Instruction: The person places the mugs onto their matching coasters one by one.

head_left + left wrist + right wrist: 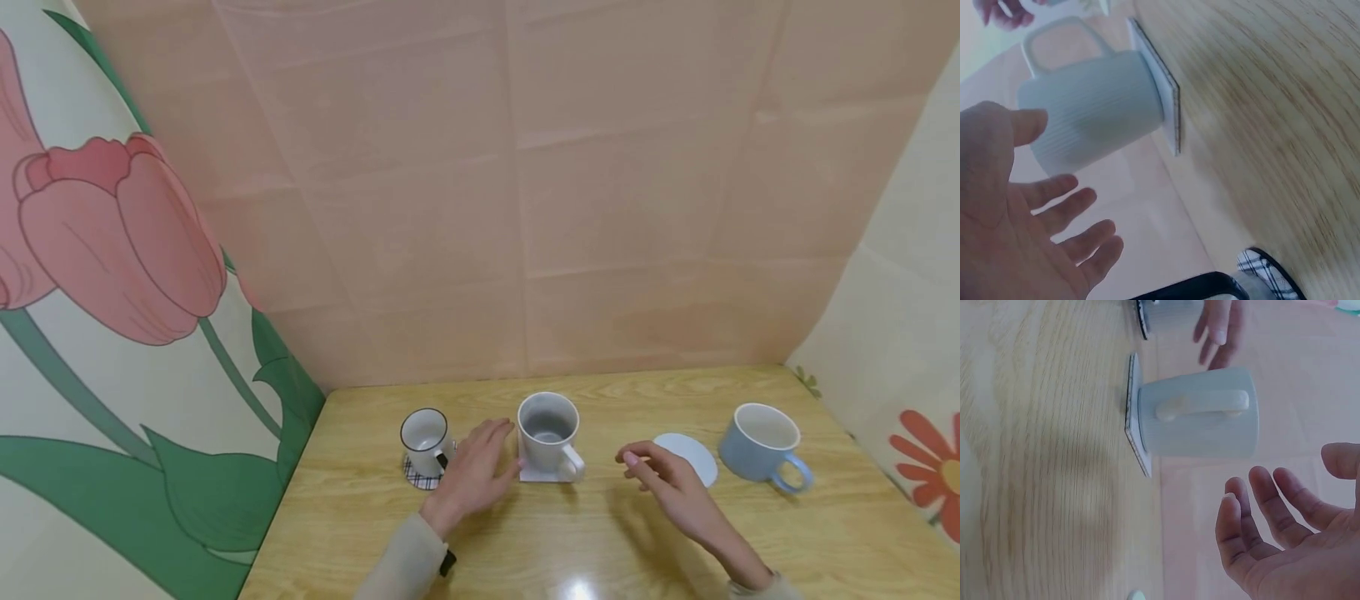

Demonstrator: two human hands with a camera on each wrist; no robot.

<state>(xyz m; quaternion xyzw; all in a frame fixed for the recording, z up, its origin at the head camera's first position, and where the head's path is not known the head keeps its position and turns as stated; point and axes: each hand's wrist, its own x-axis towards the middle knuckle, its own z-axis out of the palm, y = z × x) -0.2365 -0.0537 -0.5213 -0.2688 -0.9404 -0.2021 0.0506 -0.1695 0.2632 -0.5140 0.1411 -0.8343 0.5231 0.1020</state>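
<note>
A white ribbed mug (548,429) stands upright on a square white coaster (542,476) in the middle of the table, its handle turned toward the front right. My left hand (472,471) hovers just left of it, fingers spread and apart from the mug in the left wrist view. To the right of the mug, my right hand (675,492) is in the air with loosely bent fingers and nothing in it. Left of my left hand, a small white mug with a black rim (424,435) sits on a round plaid coaster (417,478); its dark handle is partly hidden.
A round white coaster (693,457) lies bare on the wooden table (570,533), beyond my right hand. Right of that coaster stands a blue mug (753,450) with its handle to the right. A pink cloth (517,208) hangs along the back edge.
</note>
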